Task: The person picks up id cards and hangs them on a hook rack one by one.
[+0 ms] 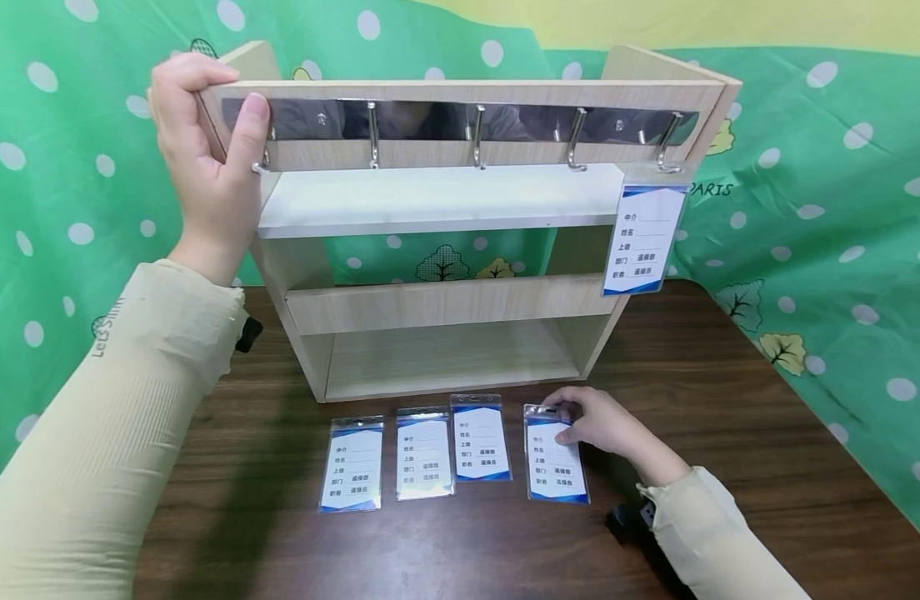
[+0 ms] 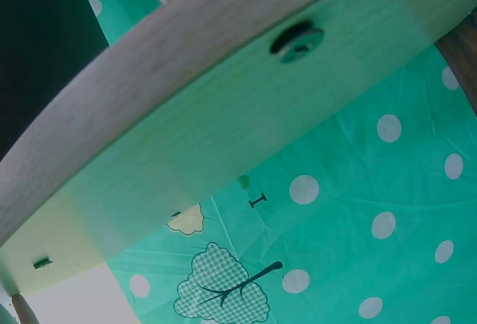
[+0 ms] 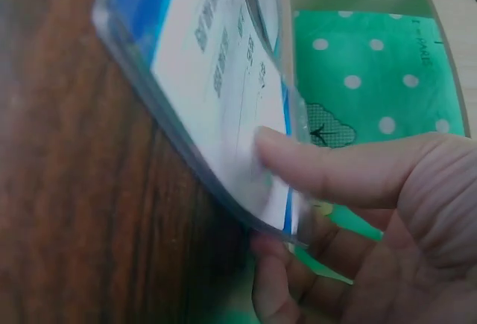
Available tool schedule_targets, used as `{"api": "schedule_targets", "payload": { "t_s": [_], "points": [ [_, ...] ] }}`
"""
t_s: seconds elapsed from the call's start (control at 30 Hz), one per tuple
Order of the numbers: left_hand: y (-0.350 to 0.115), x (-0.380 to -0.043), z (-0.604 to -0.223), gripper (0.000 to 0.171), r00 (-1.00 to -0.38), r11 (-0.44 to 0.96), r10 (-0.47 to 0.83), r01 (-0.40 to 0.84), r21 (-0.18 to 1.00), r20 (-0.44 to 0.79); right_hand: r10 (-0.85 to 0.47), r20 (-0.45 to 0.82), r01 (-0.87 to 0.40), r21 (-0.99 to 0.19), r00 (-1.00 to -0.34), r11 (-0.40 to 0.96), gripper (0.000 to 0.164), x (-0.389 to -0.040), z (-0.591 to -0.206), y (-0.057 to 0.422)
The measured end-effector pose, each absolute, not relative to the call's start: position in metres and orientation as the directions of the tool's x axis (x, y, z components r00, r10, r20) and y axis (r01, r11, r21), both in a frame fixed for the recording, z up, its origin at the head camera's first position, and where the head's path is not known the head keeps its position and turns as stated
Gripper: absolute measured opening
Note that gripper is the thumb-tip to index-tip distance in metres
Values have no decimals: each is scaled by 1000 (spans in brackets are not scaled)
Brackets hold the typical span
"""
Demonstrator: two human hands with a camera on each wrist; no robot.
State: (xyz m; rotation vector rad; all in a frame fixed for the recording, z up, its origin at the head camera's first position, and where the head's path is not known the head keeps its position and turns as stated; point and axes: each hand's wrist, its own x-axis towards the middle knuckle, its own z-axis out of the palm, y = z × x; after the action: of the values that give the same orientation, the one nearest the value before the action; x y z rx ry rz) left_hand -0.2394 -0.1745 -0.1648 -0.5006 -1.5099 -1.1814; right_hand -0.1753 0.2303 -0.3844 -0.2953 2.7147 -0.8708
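My left hand (image 1: pixel 212 167) grips the upper left corner of a small wooden shelf (image 1: pixel 452 300), thumb in front and fingers over the outer side. A metal strip with several hooks (image 1: pixel 477 137) runs along its top board. From the rightmost hook hangs a badge (image 1: pixel 645 237) in a clear sleeve. My right hand (image 1: pixel 606 421) pinches the upper right edge of another badge (image 1: pixel 556 458), thumb on its face; in the right wrist view this badge (image 3: pixel 223 108) is tilted. Three more badges lie to its left: one (image 1: pixel 481 439) nearest, then one (image 1: pixel 425 456), then one (image 1: pixel 352 467).
The shelf stands on a dark brown wooden table (image 1: pixel 445 550). Behind it hangs a green dotted cloth (image 1: pixel 827 208) with tree prints. A white shelf board (image 1: pixel 445 196) lies below the hooks. In the left wrist view, a shelf panel (image 2: pixel 223 108) crosses the picture.
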Motion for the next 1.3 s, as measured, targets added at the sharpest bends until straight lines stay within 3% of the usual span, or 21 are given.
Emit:
{"api": "schedule_targets", "payload": {
  "t_s": [0.2,0.47,0.87,1.3],
  "points": [
    [-174,-236,-164,27,-310,405,-284,819,406,908,-269,-93,-145,-654,-959,742,19,-168,-374,235],
    [-175,-237,-165,28,-320,425,-280,804,416,905,-310,-72,-157,-741,-948,652,21,-156,-350,233],
    [-176,-238,-166,28,-324,445,-273,792,417,906,-311,59,-259,-709,-949,656,16,-133,-323,222],
    [-175,-239,-166,29,-319,446,-274,793,414,907,-286,174,-310,-775,-942,551,11,-121,-303,211]
  ]
}}
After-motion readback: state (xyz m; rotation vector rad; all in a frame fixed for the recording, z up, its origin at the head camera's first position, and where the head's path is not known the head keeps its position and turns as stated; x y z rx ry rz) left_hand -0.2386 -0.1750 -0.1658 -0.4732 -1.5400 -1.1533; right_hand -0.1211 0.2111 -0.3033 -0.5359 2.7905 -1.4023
